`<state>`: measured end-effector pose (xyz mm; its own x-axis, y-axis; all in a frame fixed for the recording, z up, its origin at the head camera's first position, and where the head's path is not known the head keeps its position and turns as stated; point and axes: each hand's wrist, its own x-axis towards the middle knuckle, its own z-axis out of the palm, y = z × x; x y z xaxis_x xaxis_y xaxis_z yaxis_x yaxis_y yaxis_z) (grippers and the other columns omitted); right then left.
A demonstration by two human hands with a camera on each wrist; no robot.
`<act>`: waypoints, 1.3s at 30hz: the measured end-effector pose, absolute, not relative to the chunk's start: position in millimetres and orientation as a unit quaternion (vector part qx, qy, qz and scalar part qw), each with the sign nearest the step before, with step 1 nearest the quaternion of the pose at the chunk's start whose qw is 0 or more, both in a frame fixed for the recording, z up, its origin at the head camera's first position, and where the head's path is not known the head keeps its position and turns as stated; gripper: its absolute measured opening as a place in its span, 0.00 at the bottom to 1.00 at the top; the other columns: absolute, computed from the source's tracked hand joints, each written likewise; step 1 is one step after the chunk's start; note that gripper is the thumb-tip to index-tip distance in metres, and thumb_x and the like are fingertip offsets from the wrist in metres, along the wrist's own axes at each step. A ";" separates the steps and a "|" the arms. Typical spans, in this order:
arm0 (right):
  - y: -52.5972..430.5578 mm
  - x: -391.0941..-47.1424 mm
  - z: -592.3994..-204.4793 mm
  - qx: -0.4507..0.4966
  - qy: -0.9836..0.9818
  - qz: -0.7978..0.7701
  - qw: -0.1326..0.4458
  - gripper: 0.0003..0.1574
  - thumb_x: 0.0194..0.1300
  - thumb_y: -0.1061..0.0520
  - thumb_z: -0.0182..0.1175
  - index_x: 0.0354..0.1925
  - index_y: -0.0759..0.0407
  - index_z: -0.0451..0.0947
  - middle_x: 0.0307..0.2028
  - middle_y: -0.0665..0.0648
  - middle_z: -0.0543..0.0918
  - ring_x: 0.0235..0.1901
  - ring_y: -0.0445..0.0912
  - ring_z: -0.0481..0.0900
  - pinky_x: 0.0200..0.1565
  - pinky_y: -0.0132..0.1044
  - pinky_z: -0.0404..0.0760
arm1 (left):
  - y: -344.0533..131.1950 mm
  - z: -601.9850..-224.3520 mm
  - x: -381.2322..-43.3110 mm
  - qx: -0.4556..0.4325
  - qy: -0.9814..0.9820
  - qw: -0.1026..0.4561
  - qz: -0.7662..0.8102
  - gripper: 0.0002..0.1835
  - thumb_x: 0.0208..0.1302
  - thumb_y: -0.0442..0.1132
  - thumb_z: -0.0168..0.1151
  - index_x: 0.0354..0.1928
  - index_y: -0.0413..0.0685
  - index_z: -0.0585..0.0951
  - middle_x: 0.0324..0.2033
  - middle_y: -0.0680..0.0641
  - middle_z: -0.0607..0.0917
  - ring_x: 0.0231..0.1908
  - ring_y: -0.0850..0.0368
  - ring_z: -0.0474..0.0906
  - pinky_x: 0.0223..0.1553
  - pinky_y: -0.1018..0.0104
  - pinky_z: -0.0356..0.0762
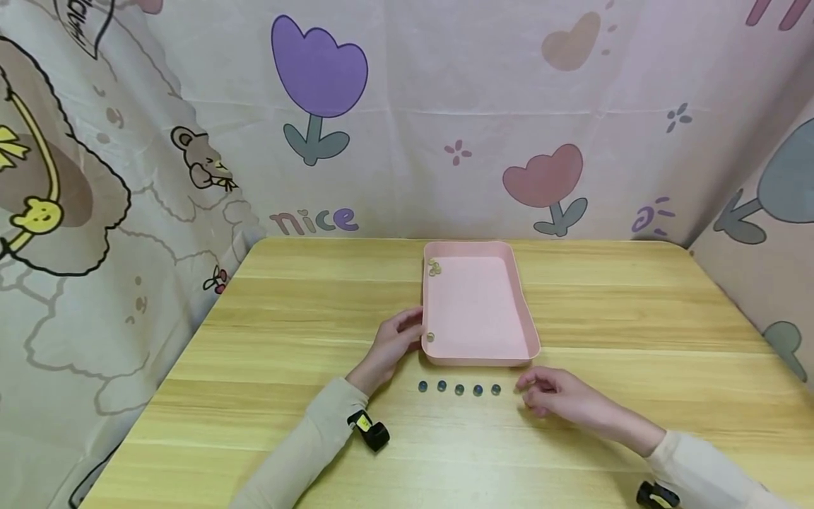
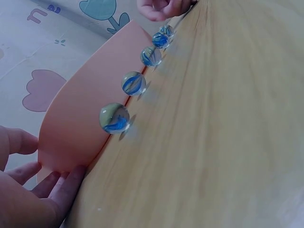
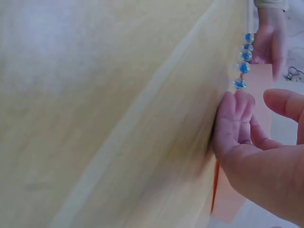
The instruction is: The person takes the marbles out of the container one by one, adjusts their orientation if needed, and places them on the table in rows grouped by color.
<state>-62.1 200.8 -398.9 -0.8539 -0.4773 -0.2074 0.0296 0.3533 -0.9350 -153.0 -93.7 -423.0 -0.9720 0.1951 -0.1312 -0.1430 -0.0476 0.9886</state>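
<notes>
A shallow pink tray (image 1: pixel 480 304) lies on the table. My left hand (image 1: pixel 393 343) rests against its left wall near the front corner, with thumb and fingers touching the outside in the left wrist view. Inside the tray, a small cluster of yellowish marbles (image 1: pixel 435 268) sits at the back left, and a single marble (image 1: pixel 430 337) at the front left. Before the tray, several clear glass marbles with blue swirls (image 2: pixel 114 118) stand in a spaced row. Just right of the row's last marble (image 1: pixel 496 389), my right hand (image 1: pixel 569 397) hovers low with loosely bent fingers, holding nothing.
The light wooden table (image 1: pixel 305 311) reaches back to a printed cloth (image 1: pixel 407 141) that hangs behind it and at both sides. Black devices are strapped at both wrists, one (image 1: pixel 370 431) on the left sleeve and another (image 1: pixel 658 495) on the right.
</notes>
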 end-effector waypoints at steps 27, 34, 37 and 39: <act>193.6 -88.2 -344.9 -0.173 0.858 -0.469 0.117 0.19 0.62 0.59 0.63 0.49 0.69 0.76 0.27 0.53 0.74 0.27 0.42 0.69 0.27 0.30 0.70 | -93.5 -423.5 -150.4 0.017 0.682 0.114 0.722 0.24 0.67 0.29 0.56 0.65 0.37 0.70 0.60 0.38 0.73 0.56 0.46 0.71 0.52 0.59 0.79; 177.0 -104.9 -341.0 -0.181 0.856 -0.471 0.113 0.20 0.62 0.57 0.65 0.49 0.66 0.77 0.26 0.53 0.73 0.27 0.44 0.70 0.28 0.30 0.69 | -93.7 -423.8 -149.5 0.021 0.684 0.110 0.721 0.24 0.67 0.29 0.55 0.65 0.34 0.69 0.60 0.36 0.73 0.56 0.44 0.71 0.51 0.59 0.79; 169.7 -114.1 -338.2 -0.193 0.855 -0.466 0.120 0.18 0.62 0.57 0.65 0.49 0.64 0.78 0.27 0.53 0.73 0.27 0.44 0.69 0.28 0.30 0.68 | -92.9 -422.0 -150.0 0.017 0.681 0.110 0.724 0.24 0.67 0.29 0.55 0.65 0.35 0.69 0.61 0.37 0.73 0.57 0.44 0.71 0.52 0.59 0.79; 165.2 -120.9 -335.7 -0.205 0.854 -0.462 0.126 0.18 0.62 0.57 0.65 0.49 0.64 0.79 0.27 0.52 0.74 0.27 0.44 0.69 0.28 0.30 0.68 | -92.5 -421.2 -150.5 0.019 0.679 0.109 0.725 0.24 0.68 0.29 0.55 0.66 0.35 0.69 0.61 0.36 0.72 0.58 0.44 0.70 0.52 0.59 0.79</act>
